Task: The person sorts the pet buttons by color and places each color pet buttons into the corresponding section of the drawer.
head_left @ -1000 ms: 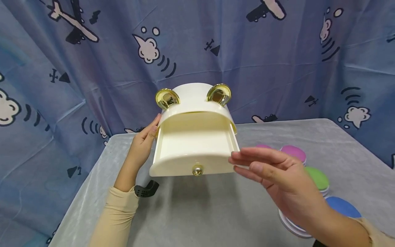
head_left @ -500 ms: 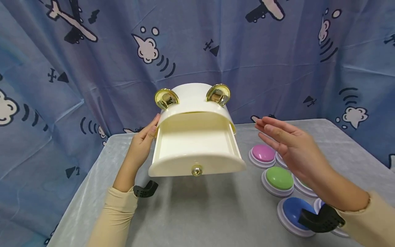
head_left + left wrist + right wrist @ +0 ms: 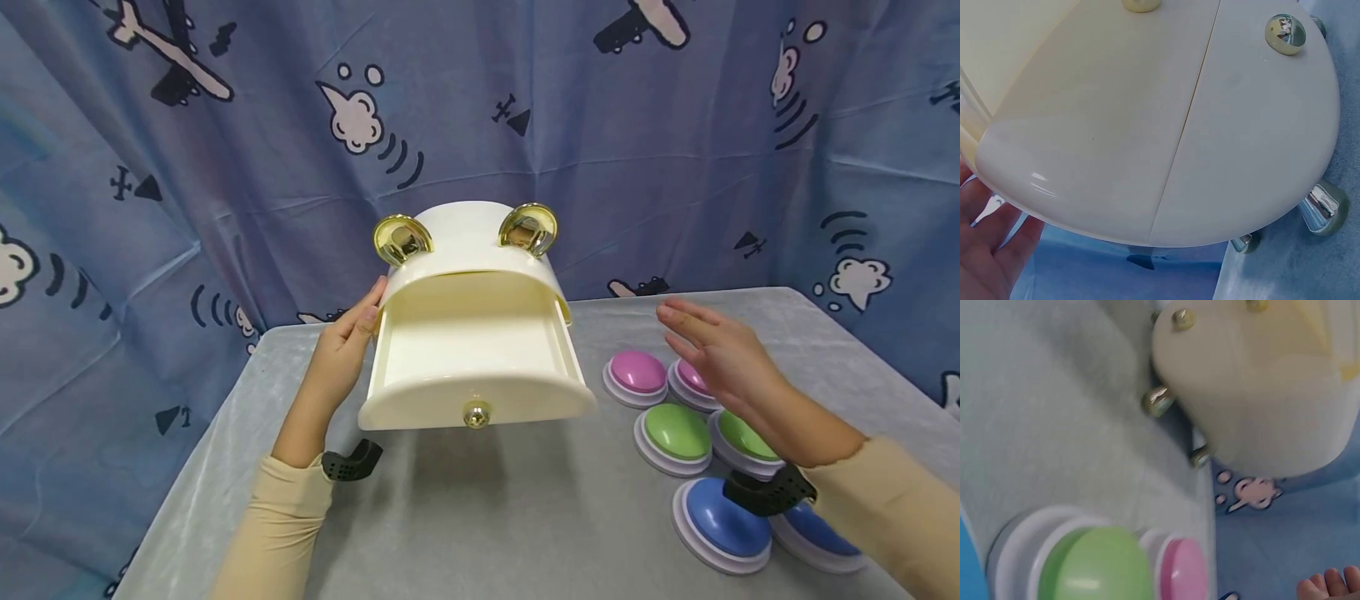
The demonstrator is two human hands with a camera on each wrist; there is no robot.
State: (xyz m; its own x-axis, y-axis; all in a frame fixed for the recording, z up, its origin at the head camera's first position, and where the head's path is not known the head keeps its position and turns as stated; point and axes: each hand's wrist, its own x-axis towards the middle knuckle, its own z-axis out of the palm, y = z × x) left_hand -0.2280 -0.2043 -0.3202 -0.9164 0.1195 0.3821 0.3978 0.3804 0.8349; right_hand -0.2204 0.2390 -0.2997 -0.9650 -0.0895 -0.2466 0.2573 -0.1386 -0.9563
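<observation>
A white cabinet (image 3: 471,235) with two gold ears stands on the table, its upper drawer (image 3: 471,342) pulled out. No objects show inside the drawer. A gold knob (image 3: 476,414) sits on the drawer front. My left hand (image 3: 339,354) rests its nearly straight fingers and thumb against the cabinet's left side. In the left wrist view a lower drawer front (image 3: 1247,137) is pushed in, with gold feet beyond it. My right hand (image 3: 720,354), fingers extended and holding nothing, hovers right of the cabinet, above the coloured buttons.
On the right of the grey table (image 3: 495,533) stand pairs of round buttons on white bases: pink (image 3: 637,372), green (image 3: 677,432) and blue (image 3: 727,517). A blue patterned curtain (image 3: 465,108) hangs behind the table. Black straps (image 3: 352,461) circle both wrists.
My right hand has moved from the drawer's front right corner away to the right, uncovering the buttons. The left hand keeps its place, and the drawer stays out.
</observation>
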